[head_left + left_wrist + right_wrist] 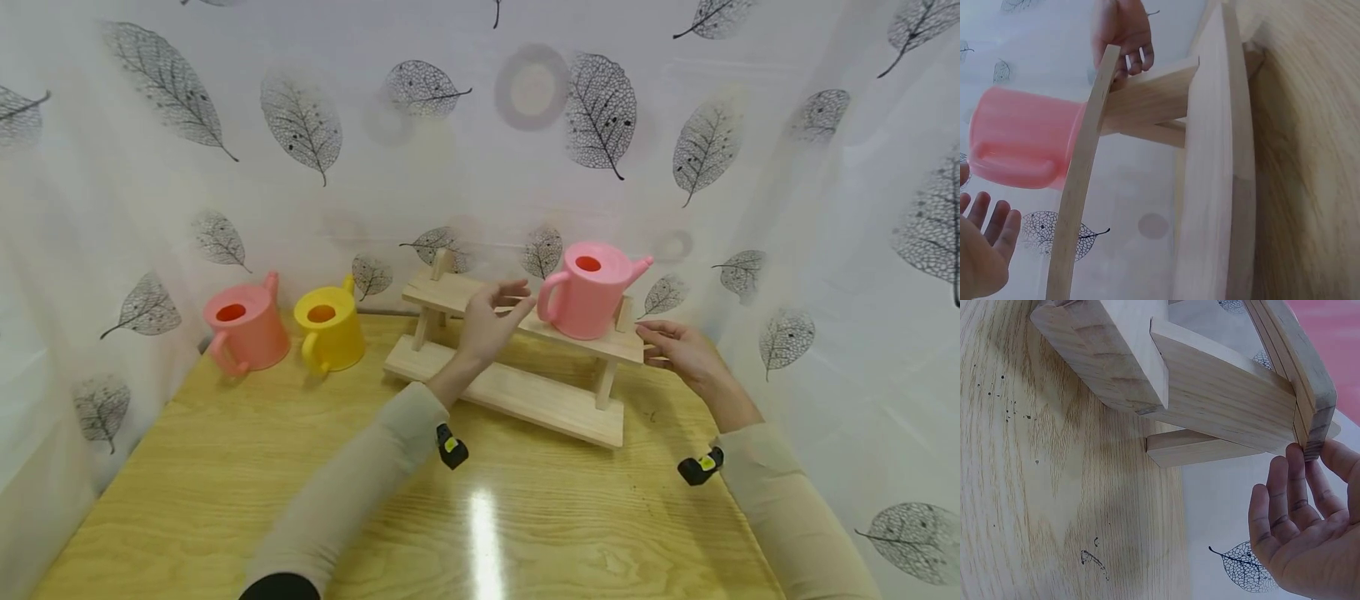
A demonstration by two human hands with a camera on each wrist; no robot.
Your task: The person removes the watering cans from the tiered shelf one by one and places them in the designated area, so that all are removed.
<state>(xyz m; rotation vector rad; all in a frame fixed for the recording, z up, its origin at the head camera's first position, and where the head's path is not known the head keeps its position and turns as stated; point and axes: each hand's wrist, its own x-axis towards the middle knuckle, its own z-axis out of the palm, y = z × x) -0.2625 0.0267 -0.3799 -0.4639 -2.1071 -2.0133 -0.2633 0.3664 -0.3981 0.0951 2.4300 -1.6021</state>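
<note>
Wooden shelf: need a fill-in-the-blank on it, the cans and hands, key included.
1. On the wooden shelf, the pink can stands on the ____ tier.
2. Between the salmon can and the shelf stands a ____ can.
3. The hand touching the shelf's end is the person's ____ one.
Missing words: upper; yellow; right.

No text, label, brand or number can be read in any view. Nearest candidates we log: yellow patches [451, 445] on the black devices [456, 458] at both sleeves [352, 492], too small for us to resolve; a dark curved mark [1087, 555] on the surface [1054, 500], which we cannot make out as a character; leaf prints [602, 112] on the curtain [465, 183], pictorial only.
</note>
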